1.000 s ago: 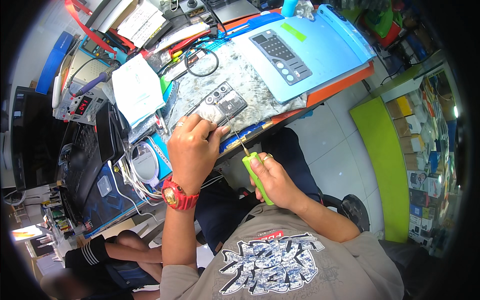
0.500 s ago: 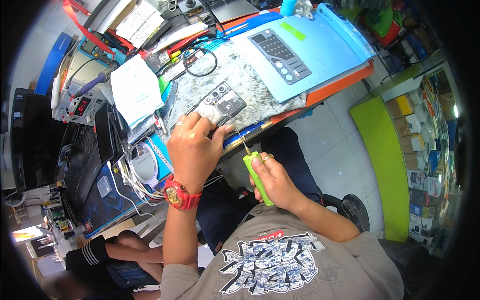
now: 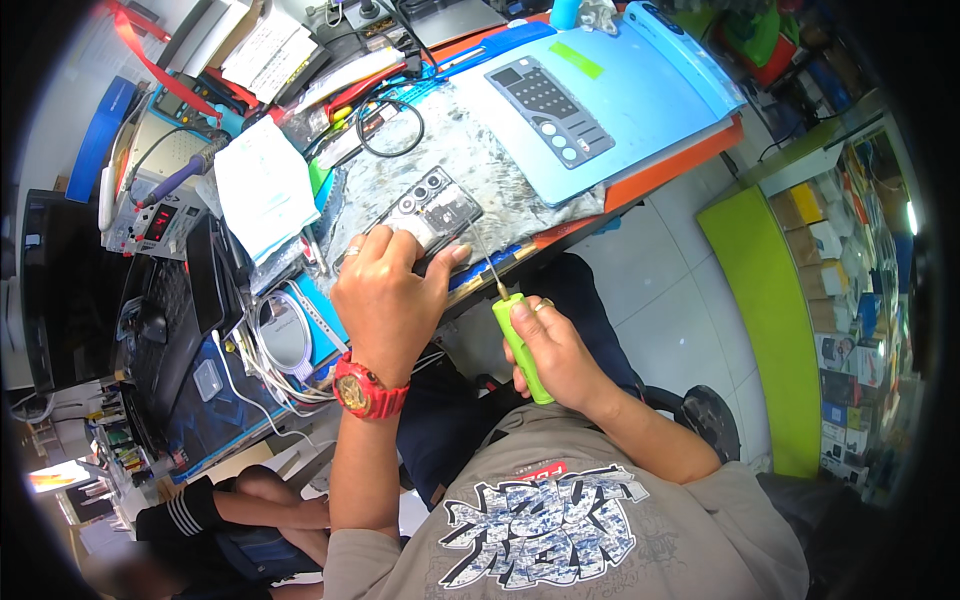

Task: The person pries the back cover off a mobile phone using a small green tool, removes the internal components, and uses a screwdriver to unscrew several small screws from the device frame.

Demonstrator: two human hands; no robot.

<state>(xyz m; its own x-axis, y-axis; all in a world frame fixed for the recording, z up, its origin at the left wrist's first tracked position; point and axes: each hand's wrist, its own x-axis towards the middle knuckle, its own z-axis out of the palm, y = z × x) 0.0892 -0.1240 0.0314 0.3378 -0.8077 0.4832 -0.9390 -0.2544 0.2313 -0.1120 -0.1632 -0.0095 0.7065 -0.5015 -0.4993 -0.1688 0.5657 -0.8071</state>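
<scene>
An opened smartphone [image 3: 447, 207] lies on the grey-and-white speckled mat, its camera rings and dark inner parts showing at the far end. My left hand [image 3: 390, 285] is closed on the phone's near end, thumb along the right edge and fingers over the other side, hiding that part. In my right hand [image 3: 548, 345] is a screwdriver [image 3: 509, 312] with a fat lime-green handle and a long thin shaft. Its shaft points up and left, with the tip close to the phone's right edge; whether they touch I cannot tell.
A blue work mat [image 3: 640, 110] with a printed keypad panel lies to the right. Left of the phone are a white cloth [image 3: 262, 185], a black cable loop [image 3: 390, 127] and a soldering iron [image 3: 180, 180] by its station. Another person [image 3: 240, 520] sits at lower left.
The screwdriver tip has shifted from over the phone's inner parts towards its right edge. My left hand keeps its hold on the phone. The whole view has shifted slightly.
</scene>
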